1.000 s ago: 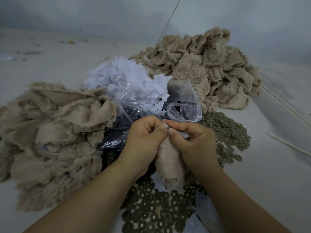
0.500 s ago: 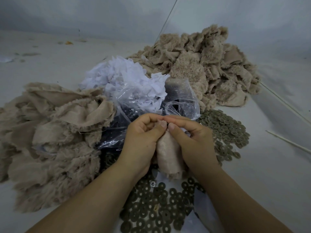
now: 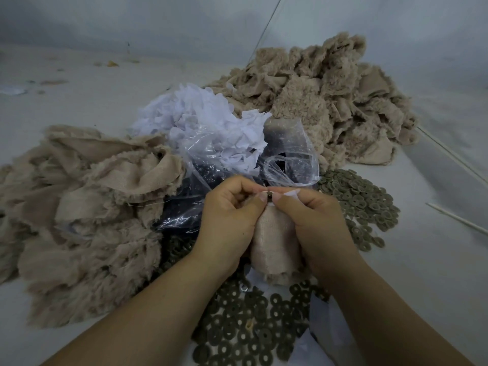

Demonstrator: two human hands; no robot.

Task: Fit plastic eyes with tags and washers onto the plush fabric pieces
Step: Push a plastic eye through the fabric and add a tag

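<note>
A beige plush fabric piece (image 3: 274,244) hangs between my two hands, its woven back facing me. My left hand (image 3: 229,220) grips its upper left edge with curled fingers. My right hand (image 3: 317,223) pinches the top right edge together with a small white tag (image 3: 291,192). A small dark plastic eye (image 3: 269,197) shows between my two thumbs at the top of the fabric. Olive-brown washers (image 3: 250,328) lie spread on the table under my wrists, and more washers (image 3: 361,202) lie to the right.
A clear plastic bag (image 3: 287,159) of dark eyes sits behind my hands. White tags (image 3: 200,120) are heaped behind it. Plush pieces are piled at the left (image 3: 79,207) and at the back right (image 3: 330,101). Thin sticks (image 3: 459,220) lie at the right.
Both hands stayed pressed together on the plush piece. The dark eye now shows between my thumbs, and the white tag shows at my right fingertips.
</note>
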